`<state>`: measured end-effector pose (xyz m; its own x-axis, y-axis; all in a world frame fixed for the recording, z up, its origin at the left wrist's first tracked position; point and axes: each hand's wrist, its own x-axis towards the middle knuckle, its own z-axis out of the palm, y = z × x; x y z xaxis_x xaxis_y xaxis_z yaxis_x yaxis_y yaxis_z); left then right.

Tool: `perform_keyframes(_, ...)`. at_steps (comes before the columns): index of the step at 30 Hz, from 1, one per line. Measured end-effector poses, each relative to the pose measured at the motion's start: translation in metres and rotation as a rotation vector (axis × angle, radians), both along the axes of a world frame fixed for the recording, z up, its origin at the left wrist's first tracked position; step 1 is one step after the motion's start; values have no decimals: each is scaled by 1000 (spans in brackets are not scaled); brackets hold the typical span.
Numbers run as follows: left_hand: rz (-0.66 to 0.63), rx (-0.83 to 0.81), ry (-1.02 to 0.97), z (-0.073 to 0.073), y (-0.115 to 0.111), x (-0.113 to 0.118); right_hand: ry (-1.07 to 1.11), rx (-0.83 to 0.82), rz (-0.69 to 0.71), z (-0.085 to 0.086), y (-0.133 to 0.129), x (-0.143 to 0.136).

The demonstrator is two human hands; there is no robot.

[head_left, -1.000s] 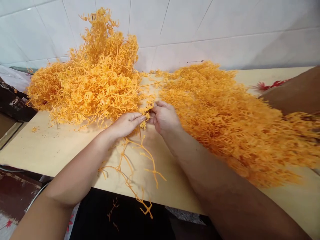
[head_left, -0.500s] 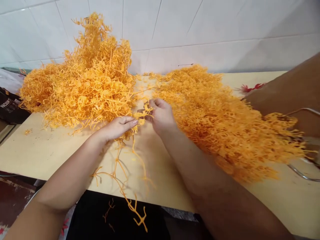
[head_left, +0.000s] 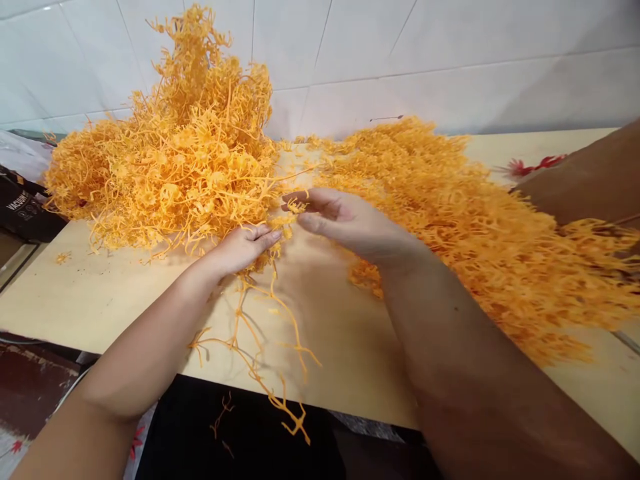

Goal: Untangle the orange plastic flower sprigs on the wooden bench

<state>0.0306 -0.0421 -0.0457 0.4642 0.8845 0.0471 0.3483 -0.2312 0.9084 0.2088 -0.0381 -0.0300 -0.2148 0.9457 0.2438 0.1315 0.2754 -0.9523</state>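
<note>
My left hand (head_left: 249, 248) is closed around a small bunch of orange branching stems (head_left: 277, 239), thumb pressed along the top. Longer forked stems (head_left: 239, 313) dangle below it, reaching past the table's front edge. Just above and to the right, my right hand (head_left: 340, 215) is open, its thumb and fingers spread on either side of a small orange sprig (head_left: 296, 207). Whether its fingertips touch that sprig is hard to tell. A tall tangled heap of orange stems (head_left: 185, 160) stands behind my left hand.
To the right, a flatter orange pile (head_left: 450, 213) spreads over the pale tabletop (head_left: 330, 347). A brown shape (head_left: 595, 173) rises at the right edge beside red leaf-like pieces (head_left: 537, 165). A black box (head_left: 25, 207) sits at the left. White wall tiles (head_left: 360, 40) stand behind.
My right hand has spread its fingers, turned, and shifted slightly up and right. My left hand keeps its hold on the stems. The whole view has shifted slightly.
</note>
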Motion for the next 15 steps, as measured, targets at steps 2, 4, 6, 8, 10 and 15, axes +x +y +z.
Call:
perform_keyframes(2, 8, 7, 36, -1, 1, 1, -64, -10, -16, 0, -2, -8)
perform_keyframes(4, -11, 20, 88, 0, 1, 1, -112, 22, -90, -3, -1, -13)
perform_keyframes(6, -28, 25, 111, 2, -1, 2, -125, 71, -170, -7, 1, -15)
perform_keyframes(8, -41, 25, 113, 5, -3, 3, -90, 101, -224, -11, 5, -15)
perform_keyframes(10, -57, 32, 116, 6, -4, 4, -37, 105, -267, -16, 11, -15)
perform_keyframes(15, -59, 63, 123, 5, -2, 6, 45, 88, -374, -27, 22, -21)
